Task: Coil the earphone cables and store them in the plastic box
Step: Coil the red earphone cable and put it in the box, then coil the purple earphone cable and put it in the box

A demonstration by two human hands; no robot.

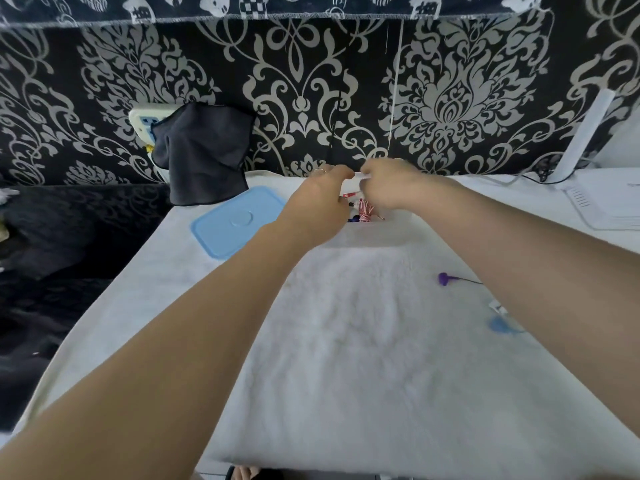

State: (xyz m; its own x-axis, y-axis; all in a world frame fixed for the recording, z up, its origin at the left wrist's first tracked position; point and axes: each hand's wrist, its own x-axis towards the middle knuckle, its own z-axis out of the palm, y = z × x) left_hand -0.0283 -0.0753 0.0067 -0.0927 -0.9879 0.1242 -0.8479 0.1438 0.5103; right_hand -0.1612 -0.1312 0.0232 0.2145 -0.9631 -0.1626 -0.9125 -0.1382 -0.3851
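Both hands meet over the clear plastic box [367, 233], left hand [320, 199] and right hand [388, 185] pinching a white cable [360, 175] just above coiled earphones [363, 209]; next, I judge, lowering it inside, then fetching the purple earphone [443, 278] lying nearer.

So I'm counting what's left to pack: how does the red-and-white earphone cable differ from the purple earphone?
The red-and-white cable is wound into a bundle; the purple earphone trails a loose thin wire. The bundle sits in the clear plastic box beneath both hands; the purple one lies out on the white towel, beside the right forearm. Both are untouched, as far as shows.
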